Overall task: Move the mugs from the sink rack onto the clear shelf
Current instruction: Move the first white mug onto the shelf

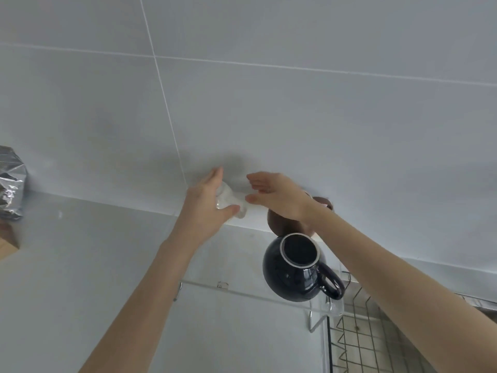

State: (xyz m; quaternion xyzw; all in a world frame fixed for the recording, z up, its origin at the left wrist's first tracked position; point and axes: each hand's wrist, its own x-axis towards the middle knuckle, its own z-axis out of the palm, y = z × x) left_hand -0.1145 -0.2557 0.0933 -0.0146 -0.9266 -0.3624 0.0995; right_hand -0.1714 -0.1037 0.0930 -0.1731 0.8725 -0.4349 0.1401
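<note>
A clear acrylic shelf stands on the counter against the tiled wall. On its right part sits a round dark blue mug with its handle toward the right. Behind it stands a brown mug, half hidden by my right arm. My left hand is shut on a white mug at the back of the shelf, near the wall. My right hand hovers just right of the white mug, fingers apart, a fingertip at its side.
A wire sink rack shows at the lower right under my right forearm. A silver foil bag and a wooden block sit at the far left of the grey counter.
</note>
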